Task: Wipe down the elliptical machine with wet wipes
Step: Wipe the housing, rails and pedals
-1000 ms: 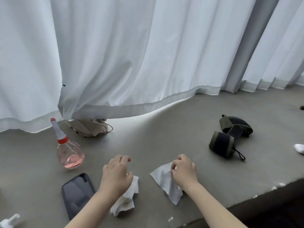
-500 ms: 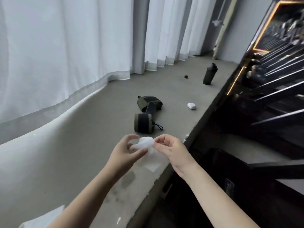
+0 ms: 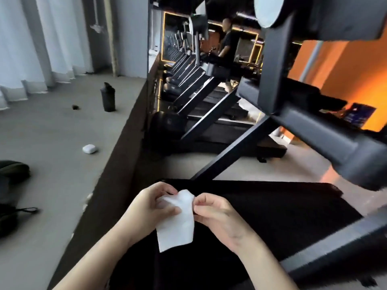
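Observation:
A white wet wipe [image 3: 177,222] hangs unfolded between my two hands in the lower middle of the head view. My left hand [image 3: 150,206] pinches its upper left edge with thumb and fingers. My right hand [image 3: 217,212] pinches its upper right corner. The dark grey frame of the exercise machine [image 3: 314,120] fills the right side, with a thick bar running from upper middle to the right edge and a thin black strut sloping down toward my hands. Both hands are held apart from the machine, above a black surface.
A grey ledge [image 3: 52,164] on the left carries a black bottle [image 3: 107,97], a white earbud case [image 3: 89,149] and dark wrist wraps [image 3: 12,174] at the left edge. White curtains hang behind. A row of machines and a person stand further back.
My view has swung right from the curtain and ledge to the machine. My hands lifted one wipe off the ledge and spread it from a crumpled ball into a hanging sheet.

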